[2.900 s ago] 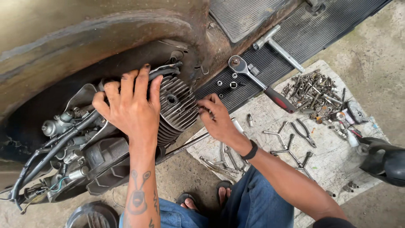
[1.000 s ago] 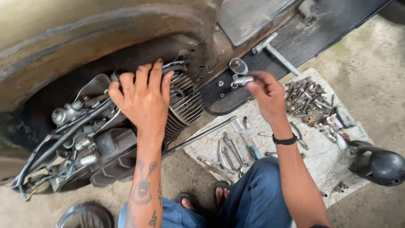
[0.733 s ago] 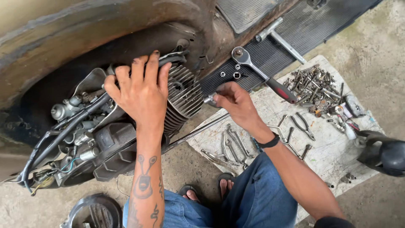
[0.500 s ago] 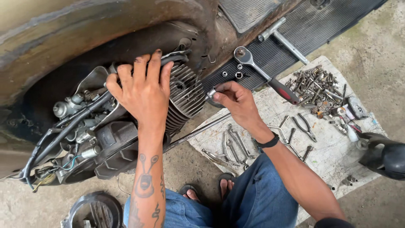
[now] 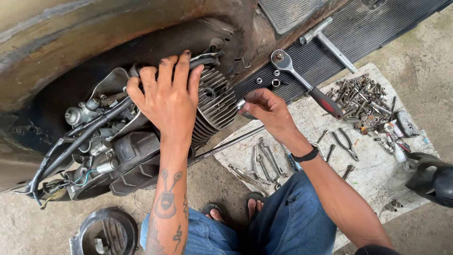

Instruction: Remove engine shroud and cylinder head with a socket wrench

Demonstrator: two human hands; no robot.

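On the finned engine cylinder (image 5: 214, 101), left hand (image 5: 170, 101) rests

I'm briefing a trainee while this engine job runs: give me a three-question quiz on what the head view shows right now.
1. True or false: the left hand lies flat on the finned cylinder.
2. What does the right hand pinch? A) pliers B) a small metal socket C) a rag
3. Where is the red-handled ratchet lying?

Key
1. True; the fingers spread over its top.
2. B, held beside the cylinder's fins.
3. On the ribbed black mat, its handle end reaching the white sheet with the loose bolts.
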